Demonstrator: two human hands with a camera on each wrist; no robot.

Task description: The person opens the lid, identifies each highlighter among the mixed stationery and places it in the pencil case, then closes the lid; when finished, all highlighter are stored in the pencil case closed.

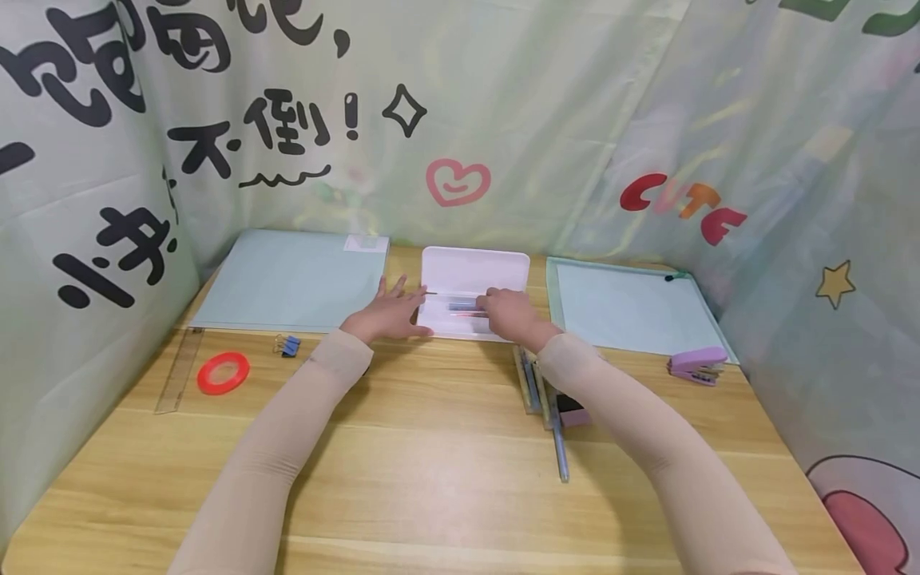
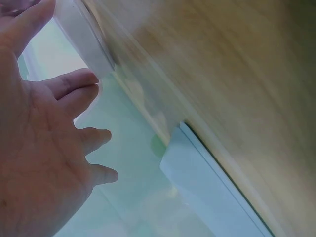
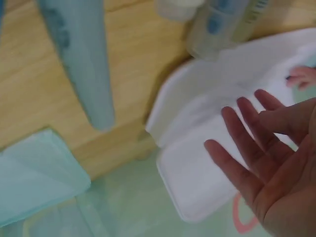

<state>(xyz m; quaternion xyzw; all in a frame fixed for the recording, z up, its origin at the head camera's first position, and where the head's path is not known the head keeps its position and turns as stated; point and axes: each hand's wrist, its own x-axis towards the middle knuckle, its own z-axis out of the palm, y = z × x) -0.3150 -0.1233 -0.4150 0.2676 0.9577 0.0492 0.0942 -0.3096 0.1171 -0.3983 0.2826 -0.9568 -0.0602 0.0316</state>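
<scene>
Toward five o'clock from the open white case (image 1: pixel 474 270), a long blue-grey pen (image 1: pixel 561 451) lies on the wooden table (image 1: pixel 431 479); slim pens (image 1: pixel 529 383) and a black-and-purple block (image 1: pixel 575 418) lie just beyond, near the right sleeve (image 1: pixel 668 431). Between eight and nine o'clock: clear ruler (image 1: pixel 178 371), red tape roll (image 1: pixel 224 390) and blue binder clip (image 1: pixel 290 346). Between three and four: purple stapler (image 1: pixel 697 364). At the dial's centre, the case, lid hinged open toward twelve, with pens (image 1: pixel 461 305) inside. Left hand (image 1: pixel 388 313), at the case's nine o'clock edge: fingers extended and spread, gripping nothing. Right hand (image 1: pixel 513 315), over the three o'clock side: fingers loosely parted in the right wrist view, nothing visibly held. Flanking the case: pale blue folder (image 1: pixel 295 279) at nine, green-edged folder (image 1: pixel 625 307) at three. Farthest, at twelve: printed curtain (image 1: pixel 517 96) with pink heart (image 1: pixel 430 185).
</scene>
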